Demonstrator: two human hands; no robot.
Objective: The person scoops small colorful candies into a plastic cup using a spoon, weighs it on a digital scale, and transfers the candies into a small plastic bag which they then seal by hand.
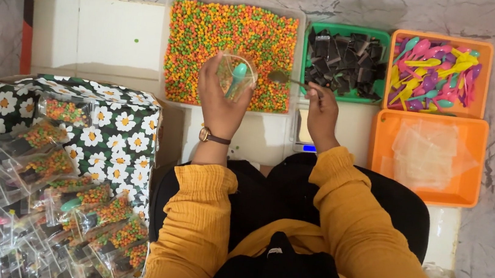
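Note:
My left hand [220, 96] holds a small clear plastic bag [237, 75] open over a big tray of orange, green and yellow candy pellets [209, 37]. A teal plastic spoon [237, 76] stands inside the bag. My right hand [322, 110] grips a metal spoon [283, 78] whose bowl hovers over the tray's right part, just beside the bag. A brown watch is on my left wrist.
A green tray of dark wrapped pieces [381, 36], an orange tray of coloured plastic spoons [481, 78] and an orange tray of empty clear bags [381, 153] sit to the right. Several filled bags [69, 200] lie on a flowered cloth at the left. A small scale [304, 136] sits under my right hand.

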